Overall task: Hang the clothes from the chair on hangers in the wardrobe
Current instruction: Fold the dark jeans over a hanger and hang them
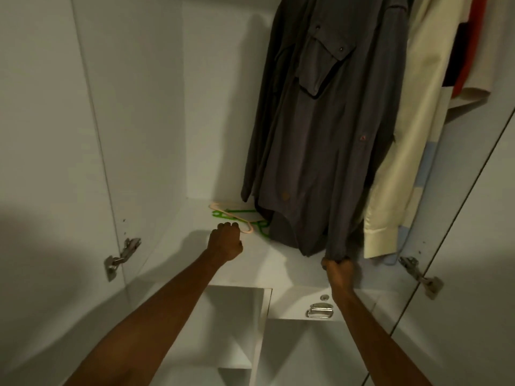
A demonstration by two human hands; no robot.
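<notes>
So both hands are reaching into the open wardrobe [156,107]. The right hand [338,270] is clenched around the bottom hem of the dark grey shirt [328,129], pinching the fabric in a fist right at its lowest corner. That shirt hangs toward the right of the wardrobe, buttoned chest pocket facing out, its tail dangling just above the wardrobe floor [284,270].

The left hand [226,243] is balled up too, fingers curled tight, knuckles pointing away. It sits just near of two hangers lying on the wardrobe floor, a pink hanger [235,215] crossed over a green hanger [239,212]. I honestly can't tell if the fingertips are touching the pink one or gripping anything, it's too close to call.

Right of the grey shirt hangs a cream shirt [412,129], cuff down low, with something red [473,45] further right. There's a metal drawer handle [320,312] near the right wrist.
</notes>
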